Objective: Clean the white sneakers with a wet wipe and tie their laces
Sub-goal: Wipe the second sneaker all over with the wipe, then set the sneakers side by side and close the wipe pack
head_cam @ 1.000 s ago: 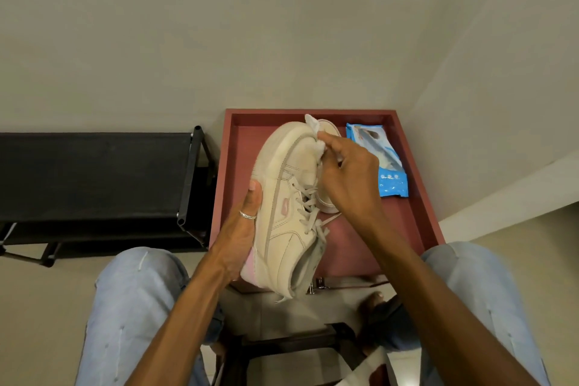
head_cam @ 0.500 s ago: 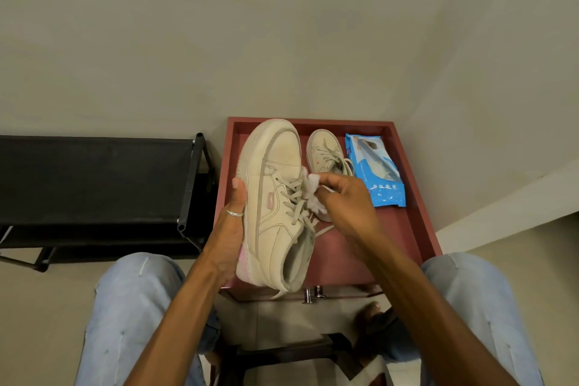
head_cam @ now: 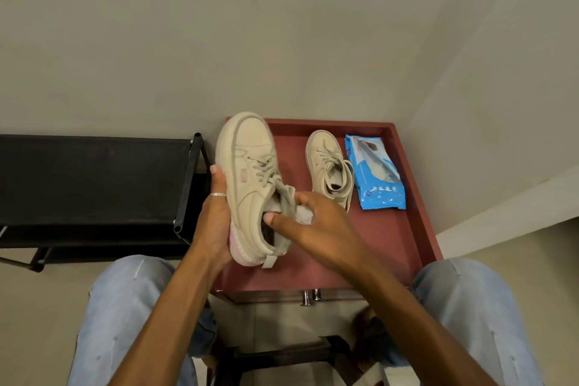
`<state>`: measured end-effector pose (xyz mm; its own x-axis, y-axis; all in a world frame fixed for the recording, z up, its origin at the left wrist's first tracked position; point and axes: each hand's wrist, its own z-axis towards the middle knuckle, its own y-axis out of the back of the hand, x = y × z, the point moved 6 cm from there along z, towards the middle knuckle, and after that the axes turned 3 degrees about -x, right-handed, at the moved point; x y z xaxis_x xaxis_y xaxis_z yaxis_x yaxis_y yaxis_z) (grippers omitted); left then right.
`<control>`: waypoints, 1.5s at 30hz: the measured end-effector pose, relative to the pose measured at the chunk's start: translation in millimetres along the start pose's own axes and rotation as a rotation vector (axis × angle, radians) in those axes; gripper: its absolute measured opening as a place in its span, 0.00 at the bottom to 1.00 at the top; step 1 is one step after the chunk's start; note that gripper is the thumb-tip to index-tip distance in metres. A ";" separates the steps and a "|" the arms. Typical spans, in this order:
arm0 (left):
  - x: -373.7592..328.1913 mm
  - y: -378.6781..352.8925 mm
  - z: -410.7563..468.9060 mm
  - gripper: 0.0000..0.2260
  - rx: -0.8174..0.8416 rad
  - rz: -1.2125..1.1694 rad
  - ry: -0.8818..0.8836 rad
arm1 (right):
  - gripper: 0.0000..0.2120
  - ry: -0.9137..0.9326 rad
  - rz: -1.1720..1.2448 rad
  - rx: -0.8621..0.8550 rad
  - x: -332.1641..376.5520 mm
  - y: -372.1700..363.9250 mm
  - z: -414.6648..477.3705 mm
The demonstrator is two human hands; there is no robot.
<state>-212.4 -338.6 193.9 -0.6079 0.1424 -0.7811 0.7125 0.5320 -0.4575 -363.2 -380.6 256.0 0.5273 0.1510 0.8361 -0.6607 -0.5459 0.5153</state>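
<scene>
Now right hand [head_cam: 316, 224], fingers [head_cam: 304, 197] pinching wipe [head_cam: 303, 214], moved down to sneaker [head_cam: 250, 172] collar; left hand [head_cam: 213, 222] grips sole.

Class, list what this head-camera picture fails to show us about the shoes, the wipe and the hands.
1. Head view: the underside of the held sneaker faces away, partly behind the left hand.
2. Head view: most of the wet wipe lies under the right hand.
3. Head view: print on the wipe pack is too small to read.

arms: bare, no sleeves | left hand [head_cam: 213, 222]: silver ring [head_cam: 218, 194] | legs: light-blue jeans [head_cam: 125, 307]
</scene>
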 end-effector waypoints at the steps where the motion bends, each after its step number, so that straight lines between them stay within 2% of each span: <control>1: -1.8 -3.2 2.7 0.35 -0.017 0.053 -0.016 | 0.11 0.053 -0.162 -0.105 2.4 4.7 0.0; 4: -4.7 -23.7 7.6 0.28 0.017 0.212 -0.050 | 0.16 0.078 -0.325 -0.320 6.6 19.3 -1.7; 7: -6.2 -41.7 11.8 0.27 0.092 0.292 -0.049 | 0.12 0.134 -0.451 -0.499 15.4 39.2 -4.9; 9: -8.9 -43.7 18.2 0.25 0.089 0.352 -0.058 | 0.11 0.161 -0.482 -0.551 20.5 44.4 -0.3; 15: -16.5 -25.8 38.7 0.29 -0.007 0.348 0.023 | 0.12 0.124 -0.561 -0.439 1.4 18.4 60.9; 19: -13.5 -14.3 52.6 0.13 -0.039 0.475 0.095 | 0.09 0.145 -0.586 -0.353 -24.8 -10.4 94.4; 23: -0.5 3.5 72.4 0.09 -0.092 0.699 0.142 | 0.09 0.080 -0.566 -0.349 -41.9 -25.7 107.1; 26: 3.7 5.2 80.2 0.11 -0.073 0.863 0.117 | 0.09 0.109 -0.561 -0.322 -44.7 -35.5 106.5; 30: 5.2 3.5 84.4 0.12 -0.044 1.010 0.085 | 0.16 0.139 -0.524 -0.231 -48.1 -37.5 108.7; 35: -6.5 -3.3 85.9 0.14 -0.035 1.030 -0.063 | 0.20 0.096 -0.364 -0.236 -39.4 7.2 110.2; 38: -12.5 -6.3 83.2 0.28 -0.076 1.060 -0.119 | 0.18 0.072 -0.335 -0.324 -32.3 43.9 108.8; 40: -14.1 -9.8 78.3 0.33 -0.113 1.132 -0.118 | 0.16 0.093 -0.360 -0.360 -35.6 65.7 113.9; 45: -14.9 -18.5 74.9 0.32 -0.143 1.279 -0.254 | 0.11 0.151 -0.641 -0.399 -60.0 113.7 131.9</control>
<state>-190.3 -413.0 182.1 0.5598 0.4574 -0.6910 0.6795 0.2238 0.6987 -399.5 -560.5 239.6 0.8122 0.4643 0.3532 -0.4084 0.0202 0.9126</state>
